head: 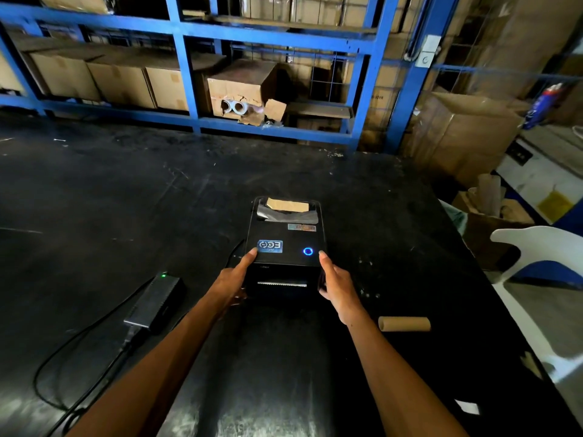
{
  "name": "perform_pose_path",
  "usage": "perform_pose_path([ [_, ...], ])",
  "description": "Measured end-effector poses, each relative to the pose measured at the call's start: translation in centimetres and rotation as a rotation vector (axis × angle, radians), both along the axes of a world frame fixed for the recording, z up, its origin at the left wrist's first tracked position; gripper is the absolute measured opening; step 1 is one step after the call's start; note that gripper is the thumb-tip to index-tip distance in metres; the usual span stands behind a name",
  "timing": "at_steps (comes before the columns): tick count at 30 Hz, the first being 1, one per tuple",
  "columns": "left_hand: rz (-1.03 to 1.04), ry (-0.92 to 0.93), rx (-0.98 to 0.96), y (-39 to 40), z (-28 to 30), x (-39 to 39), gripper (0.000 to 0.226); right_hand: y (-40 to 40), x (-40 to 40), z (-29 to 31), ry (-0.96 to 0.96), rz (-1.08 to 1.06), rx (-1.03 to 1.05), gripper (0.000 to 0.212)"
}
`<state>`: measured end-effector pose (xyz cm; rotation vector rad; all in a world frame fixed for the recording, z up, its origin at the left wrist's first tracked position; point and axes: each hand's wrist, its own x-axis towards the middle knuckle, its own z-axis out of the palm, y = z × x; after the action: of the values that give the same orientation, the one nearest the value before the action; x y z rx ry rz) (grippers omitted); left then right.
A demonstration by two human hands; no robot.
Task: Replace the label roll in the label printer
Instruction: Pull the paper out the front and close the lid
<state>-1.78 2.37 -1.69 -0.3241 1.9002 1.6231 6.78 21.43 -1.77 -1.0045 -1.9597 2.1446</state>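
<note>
A boxy black plastic label printer (285, 247) is seen standing near the middle of a matte black table (126, 200) whose surface is scuffed and dusted with pale specks. The printer is clasped from both sides: the left hand (232, 283) is pressed against its 9 o'clock flank with the thumb laid on the lid edge, and the right hand (336, 287) is held against the 3 o'clock flank, thumb likewise on top. Both hands are closed against the casing, though the fingers behind it are hidden.

On the glossy lid a blue rectangular sticker (270, 246) is carried, with bold characters resembling "EGO"; the smaller line beneath cannot be read. A glowing blue ring button (308, 251) is set at the sticker's 3 o'clock. A serrated paper slot (282, 283) is cut across the front face. Through the lid's rear window, crumpled silvery film and a tan scrap are shown.

A bare cardboard tube (404, 323), smooth and cylindrical, is lying on the table at the printer's 4 o'clock, well apart from it. A slab-shaped black power adapter (156, 302) with a green light is placed at 8 o'clock, its cable (56, 367) looped toward the table edge.

Behind, at 12 o'clock, blue metal shelving (183, 58) is stocked with corrugated cartons; one torn carton (239, 89) is seen to hold two white rolls (233, 106).
</note>
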Motion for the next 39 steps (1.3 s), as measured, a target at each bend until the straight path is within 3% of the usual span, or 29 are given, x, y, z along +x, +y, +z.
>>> perform_pose_path([
  [8, -0.036, 0.008, -0.029, -0.39, -0.01, 0.08, 0.097, -0.06, -0.20, -0.16, -0.019, -0.019, -0.008, 0.052],
  [23, -0.052, 0.034, 0.004, -0.34, 0.05, 0.04, 0.080, -0.61, -0.27, 0.24, -0.038, -0.047, 0.009, 0.057],
  [39, -0.065, 0.039, -0.006, -0.41, 0.26, -0.29, 0.080, -0.86, 0.01, 0.72, -0.031, -0.040, 0.000, 0.054],
])
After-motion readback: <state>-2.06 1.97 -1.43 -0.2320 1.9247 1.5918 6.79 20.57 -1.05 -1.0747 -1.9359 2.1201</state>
